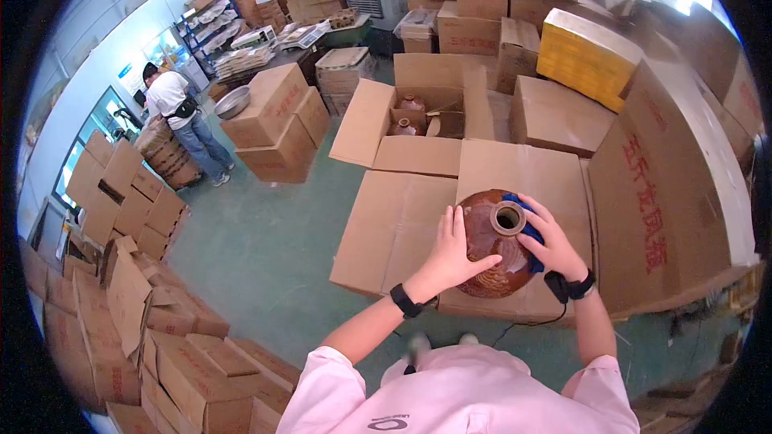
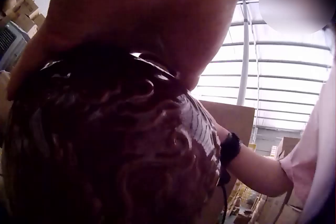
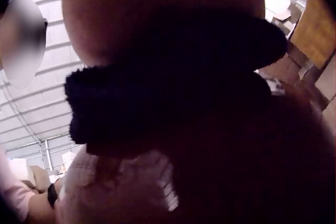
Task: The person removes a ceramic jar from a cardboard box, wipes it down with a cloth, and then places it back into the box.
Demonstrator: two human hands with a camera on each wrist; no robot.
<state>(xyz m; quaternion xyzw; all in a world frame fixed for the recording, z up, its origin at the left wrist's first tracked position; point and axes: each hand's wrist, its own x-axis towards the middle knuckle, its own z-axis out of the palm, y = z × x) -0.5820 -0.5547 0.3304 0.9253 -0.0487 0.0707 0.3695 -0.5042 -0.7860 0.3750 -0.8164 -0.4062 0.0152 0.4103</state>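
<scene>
A round, glossy brown ceramic jar (image 1: 486,229) with a narrow mouth and a raised pattern sits on a cardboard box (image 1: 527,162) in the head view. My left hand (image 1: 445,253) holds its left side, thumb and fingers spread over the shoulder. With my right hand (image 1: 555,241) I hold a blue cloth (image 1: 532,229) against the right side by the neck. Close up in the left wrist view, the jar's patterned wall (image 2: 131,150) shows under my left hand (image 2: 142,19). The cloth (image 3: 168,92) looks dark in the right wrist view, bunched under my right hand (image 3: 163,3).
An open carton (image 1: 434,155) beyond the jar holds more brown jars (image 1: 404,126). A tall cardboard flap (image 1: 667,193) stands on the right, near a yellow box (image 1: 583,52). Stacked cartons (image 1: 273,116) and a metal bowl (image 1: 233,102) lie across the floor. Another person (image 1: 173,100) stands far left.
</scene>
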